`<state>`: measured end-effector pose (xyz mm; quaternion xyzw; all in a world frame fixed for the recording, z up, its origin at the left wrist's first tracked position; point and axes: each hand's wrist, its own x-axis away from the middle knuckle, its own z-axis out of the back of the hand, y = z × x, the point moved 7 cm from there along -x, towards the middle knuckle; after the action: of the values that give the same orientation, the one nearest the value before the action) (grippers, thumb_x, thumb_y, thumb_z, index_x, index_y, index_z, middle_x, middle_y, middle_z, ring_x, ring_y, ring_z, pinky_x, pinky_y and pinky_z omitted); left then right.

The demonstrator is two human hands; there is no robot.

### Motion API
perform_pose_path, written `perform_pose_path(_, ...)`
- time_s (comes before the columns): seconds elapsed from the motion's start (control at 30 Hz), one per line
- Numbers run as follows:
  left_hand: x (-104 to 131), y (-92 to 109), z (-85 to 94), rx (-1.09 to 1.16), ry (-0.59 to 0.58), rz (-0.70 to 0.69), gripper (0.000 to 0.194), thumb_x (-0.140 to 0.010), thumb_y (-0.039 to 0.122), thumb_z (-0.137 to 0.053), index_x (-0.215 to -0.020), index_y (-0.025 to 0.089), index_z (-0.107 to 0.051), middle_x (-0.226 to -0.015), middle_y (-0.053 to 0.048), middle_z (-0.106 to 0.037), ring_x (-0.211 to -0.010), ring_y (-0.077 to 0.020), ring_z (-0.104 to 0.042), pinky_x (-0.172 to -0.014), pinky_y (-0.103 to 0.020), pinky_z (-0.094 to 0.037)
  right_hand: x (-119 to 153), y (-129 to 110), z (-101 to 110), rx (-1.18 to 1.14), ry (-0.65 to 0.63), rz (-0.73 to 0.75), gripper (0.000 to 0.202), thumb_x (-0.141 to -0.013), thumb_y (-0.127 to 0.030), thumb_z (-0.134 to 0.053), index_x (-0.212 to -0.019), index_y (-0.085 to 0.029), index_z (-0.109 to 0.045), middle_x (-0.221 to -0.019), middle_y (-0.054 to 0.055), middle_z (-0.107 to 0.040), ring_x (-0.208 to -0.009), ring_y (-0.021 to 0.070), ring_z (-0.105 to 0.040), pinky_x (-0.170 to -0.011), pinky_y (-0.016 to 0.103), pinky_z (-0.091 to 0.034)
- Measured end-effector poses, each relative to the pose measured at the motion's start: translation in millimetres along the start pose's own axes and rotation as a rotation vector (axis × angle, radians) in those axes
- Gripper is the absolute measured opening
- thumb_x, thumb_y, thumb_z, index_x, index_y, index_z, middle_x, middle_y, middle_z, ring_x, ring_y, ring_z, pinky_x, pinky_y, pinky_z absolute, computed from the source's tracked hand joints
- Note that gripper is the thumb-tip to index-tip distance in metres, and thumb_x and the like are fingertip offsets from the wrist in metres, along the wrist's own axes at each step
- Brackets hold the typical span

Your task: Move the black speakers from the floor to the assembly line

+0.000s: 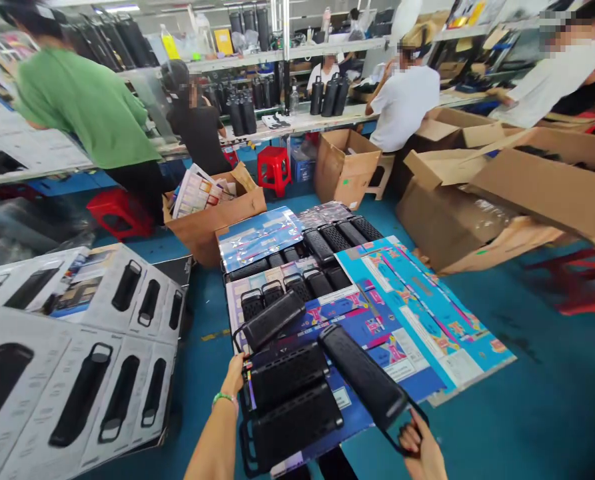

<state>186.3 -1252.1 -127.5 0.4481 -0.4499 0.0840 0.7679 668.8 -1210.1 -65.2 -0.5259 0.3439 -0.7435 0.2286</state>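
Note:
My left hand (pixel 234 379) grips the strap end of a black cylindrical speaker (pixel 272 320), held tilted above the pile. My right hand (pixel 420 448) holds the strap of a second black speaker (pixel 362 375), angled up to the left. Below them two more black speakers (pixel 292 400) lie side by side on colourful flat printed cartons (pixel 417 313). Further back, several black speakers (pixel 327 241) lie in rows on more flattened cartons. A green band sits on my left wrist.
White flat cartons (pixel 72 373) printed with speaker pictures lie stacked at the left. Open brown boxes (pixel 212 213) (pixel 344 163) (pixel 517 193) stand behind and to the right. Red stools (pixel 273 167) and people working at long benches (pixel 302 123) fill the background. Blue floor (pixel 552 400) at the right.

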Motion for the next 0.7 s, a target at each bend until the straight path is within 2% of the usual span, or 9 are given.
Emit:
perform_pose_path(0.1, 7.4, 18.6, -12.6, 0.071, 0.011, 0.040, 0.030, -0.093, 0.036, -0.060, -0.115, 0.015, -0.061, -0.110, -0.007, -0.066, -0.091, -0.0180, -0.066, -0.077, -0.037, -0.058, -3.8, -71.6, -1.1, 0.055, -0.075, 0.102, 0.057, -0.072, -0.076, -0.057, -0.064, -0.024, -0.035, -0.048, -0.012, -0.021, -0.038, 0.0056, -0.021, -0.038, 0.023, -0.024)
perform_pose_path(0.2, 28.4, 55.4, -25.2, 0.158, 0.021, -0.035, 0.032, -0.094, 0.036, -0.060, -0.118, 0.016, -0.059, -0.114, -0.008, -0.064, -0.093, -0.0185, -0.065, -0.078, -0.037, -0.058, 1.1, -129.7, -18.9, 0.207, -0.202, 0.177, 0.052, -0.060, -0.063, -0.074, -0.061, -0.022, -0.043, -0.047, -0.007, -0.037, -0.041, 0.0083, -0.034, -0.039, 0.024, -0.026)
perform_pose_path(0.3, 63.8, 94.3, -59.1, 0.210, -0.048, -0.148, 0.030, -0.093, 0.035, -0.061, -0.116, 0.016, -0.060, -0.112, -0.007, -0.065, -0.092, -0.0180, -0.066, -0.077, -0.036, -0.058, 7.4, -166.4, -34.6, 0.333, -0.276, 0.248, 0.038, -0.056, -0.050, -0.077, -0.070, -0.021, -0.056, -0.067, 0.001, -0.062, -0.062, 0.0172, -0.059, -0.051, 0.025, -0.041)
perform_pose_path(0.37, 92.2, 111.1, -96.8, 0.207, -0.124, -0.213, 0.027, -0.093, 0.033, -0.062, -0.113, 0.015, -0.061, -0.109, -0.007, -0.066, -0.089, -0.0170, -0.066, -0.076, -0.035, -0.058, 9.3, -178.0, -40.3, 0.377, -0.314, 0.267, 0.046, -0.058, -0.047, -0.074, -0.095, -0.022, -0.063, -0.082, 0.003, -0.069, -0.072, 0.0207, -0.065, -0.058, 0.027, -0.046)
perform_pose_path(0.4, 106.7, 115.9, -119.0, 0.194, -0.167, -0.240, 0.026, -0.093, 0.033, -0.062, -0.111, 0.015, -0.062, -0.107, -0.006, -0.066, -0.088, -0.0168, -0.066, -0.075, -0.035, -0.058, 10.0, -180.0, -42.4, 0.394, -0.341, 0.264, 0.057, -0.060, -0.047, -0.072, -0.110, -0.022, -0.061, -0.080, 0.003, -0.069, -0.069, 0.0206, -0.065, -0.056, 0.027, -0.046)
perform_pose_path(0.47, 135.2, 119.5, -165.4, 0.148, -0.262, -0.282, 0.026, -0.092, 0.033, -0.062, -0.110, 0.014, -0.062, -0.106, -0.006, -0.066, -0.088, -0.0166, -0.066, -0.075, -0.035, -0.058, 12.0, -178.5, -46.2, 0.422, -0.415, 0.249, 0.073, -0.067, -0.050, -0.067, -0.131, -0.019, -0.052, -0.063, -0.002, -0.062, -0.050, 0.0180, -0.058, -0.045, 0.026, -0.040)
perform_pose_path(0.57, 174.0, 114.2, -224.6, 0.048, -0.400, -0.329, 0.027, -0.092, 0.034, -0.062, -0.111, 0.014, -0.062, -0.106, -0.006, -0.066, -0.089, -0.0172, -0.066, -0.077, -0.036, -0.058, 17.1, -170.8, -53.3, 0.426, -0.543, 0.235, 0.082, -0.075, -0.053, -0.059, -0.145, -0.015, -0.038, -0.046, -0.009, -0.048, -0.032, 0.0136, -0.043, -0.035, 0.023, -0.028)
perform_pose_path(0.63, 196.8, 104.7, -251.6, -0.037, -0.486, -0.354, 0.027, -0.092, 0.034, -0.062, -0.111, 0.015, -0.062, -0.105, -0.006, -0.066, -0.089, -0.0172, -0.066, -0.077, -0.036, -0.058, 20.2, -166.6, -59.8, 0.395, -0.624, 0.225, 0.085, -0.076, -0.052, -0.058, -0.149, -0.017, -0.031, -0.051, -0.009, -0.051, -0.031, 0.0122, -0.044, -0.034, 0.022, -0.029)
perform_pose_path(0.7, 217.5, 89.4, -270.1, -0.132, -0.566, -0.367, 0.026, -0.092, 0.034, -0.062, -0.109, 0.014, -0.062, -0.103, -0.005, -0.067, -0.086, -0.0166, -0.066, -0.076, -0.035, -0.058, 21.6, -163.7, -67.0, 0.352, -0.698, 0.198, 0.090, -0.073, -0.051, -0.061, -0.150, -0.020, -0.027, -0.059, -0.008, -0.055, -0.034, 0.0128, -0.050, -0.035, 0.022, -0.034)
